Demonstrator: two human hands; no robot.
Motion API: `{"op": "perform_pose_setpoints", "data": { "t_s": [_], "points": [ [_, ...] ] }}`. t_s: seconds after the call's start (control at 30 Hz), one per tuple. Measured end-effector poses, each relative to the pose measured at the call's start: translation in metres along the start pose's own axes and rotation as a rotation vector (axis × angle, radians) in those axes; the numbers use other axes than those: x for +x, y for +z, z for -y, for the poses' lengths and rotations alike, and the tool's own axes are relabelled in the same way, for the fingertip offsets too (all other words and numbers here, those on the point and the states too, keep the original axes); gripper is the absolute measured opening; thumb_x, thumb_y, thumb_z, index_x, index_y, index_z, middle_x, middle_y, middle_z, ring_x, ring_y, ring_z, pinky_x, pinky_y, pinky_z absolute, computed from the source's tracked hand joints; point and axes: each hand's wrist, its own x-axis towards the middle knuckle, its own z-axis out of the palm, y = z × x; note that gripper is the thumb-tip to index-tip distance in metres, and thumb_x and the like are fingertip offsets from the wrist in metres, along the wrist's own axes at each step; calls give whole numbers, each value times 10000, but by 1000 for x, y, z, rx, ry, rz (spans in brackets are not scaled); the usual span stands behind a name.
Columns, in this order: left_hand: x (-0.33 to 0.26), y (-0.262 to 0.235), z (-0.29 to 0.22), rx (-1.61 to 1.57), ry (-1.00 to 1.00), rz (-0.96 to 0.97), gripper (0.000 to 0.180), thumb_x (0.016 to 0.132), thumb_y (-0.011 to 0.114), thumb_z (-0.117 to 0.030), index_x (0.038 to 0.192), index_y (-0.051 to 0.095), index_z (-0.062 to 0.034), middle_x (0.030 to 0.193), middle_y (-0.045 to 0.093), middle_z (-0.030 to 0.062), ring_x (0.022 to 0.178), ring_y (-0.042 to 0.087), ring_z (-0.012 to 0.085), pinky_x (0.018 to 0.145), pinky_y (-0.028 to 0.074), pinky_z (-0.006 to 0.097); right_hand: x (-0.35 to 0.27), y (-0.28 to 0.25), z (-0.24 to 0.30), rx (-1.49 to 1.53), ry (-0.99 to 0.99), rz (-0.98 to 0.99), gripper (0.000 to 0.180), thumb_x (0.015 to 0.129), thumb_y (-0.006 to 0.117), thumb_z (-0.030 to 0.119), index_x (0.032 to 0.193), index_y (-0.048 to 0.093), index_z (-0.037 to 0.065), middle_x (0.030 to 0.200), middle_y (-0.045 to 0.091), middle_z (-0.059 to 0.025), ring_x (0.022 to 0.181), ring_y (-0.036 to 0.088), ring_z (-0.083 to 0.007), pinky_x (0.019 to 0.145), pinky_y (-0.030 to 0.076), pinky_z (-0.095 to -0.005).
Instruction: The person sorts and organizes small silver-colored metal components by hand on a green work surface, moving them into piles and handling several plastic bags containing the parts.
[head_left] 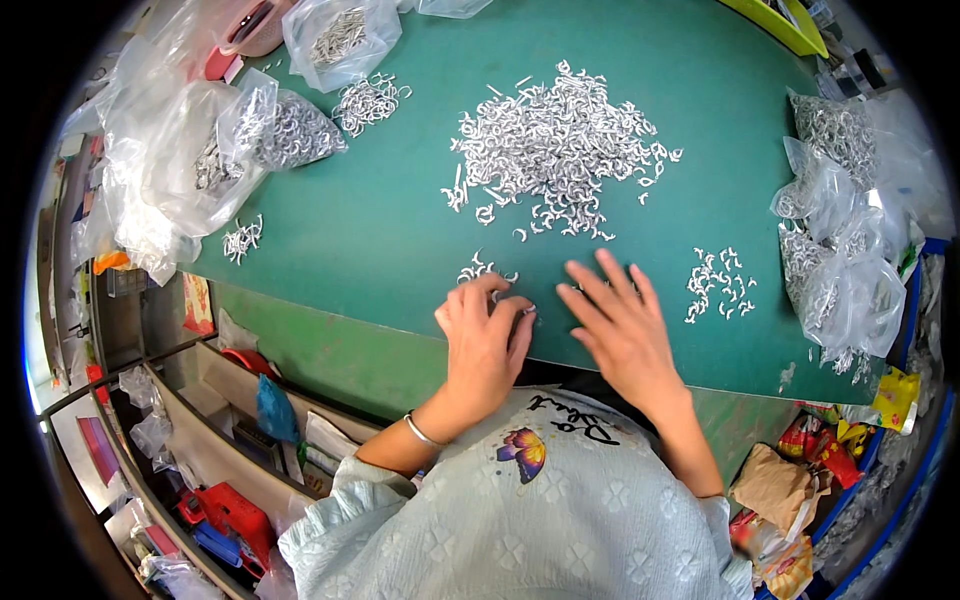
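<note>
My left hand (483,335) is at the table's near edge, fingers curled, with a small silvery metal piece (529,310) at the tips of its thumb and forefinger. Just beyond its knuckles lies a little group of curved silvery pieces (476,268), partly hidden by the fingers. To the right, my right hand (628,335) is spread palm down over the green tabletop, fingers apart and holding nothing. Farther off, past both hands, rises a big heap of small crescent-shaped silvery pieces (560,145). A smaller scatter of the same kind of pieces (718,283) lies right of my right hand.
Clear plastic bags of metal pieces (290,130) crowd the left side, beside two small piles (368,103). More filled bags (840,240) line the right edge. A yellow-green tray (785,25) stands far right. Open drawers (220,400) sit below left; a brown paper bag (780,485) lies below right.
</note>
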Motion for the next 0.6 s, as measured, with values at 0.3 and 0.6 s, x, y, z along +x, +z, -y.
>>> {"op": "perform_pose_setpoints", "data": {
  "t_s": [0.3, 0.6],
  "points": [
    [9, -2, 8, -16, 9, -70, 291, 738, 698, 6, 1004, 621, -82, 1118, 519, 102, 1072, 484, 286, 928, 313, 422, -49, -8, -27, -381, 337, 18, 589, 837, 631, 155, 1372, 430, 11, 1485, 361, -87, 1409, 267, -308, 1124, 165, -575],
    [50, 13, 6, 132, 61, 41, 370, 854, 589, -16, 1218, 528, 13, 1305, 500, 147, 1261, 449, 314, 1090, 214, 570, 24, -5, -13, -180, 163, -50, 677, 832, 671, 268, 1389, 395, -1, 1487, 338, -127, 1404, 269, -305, 1105, 168, -587]
  ]
}}
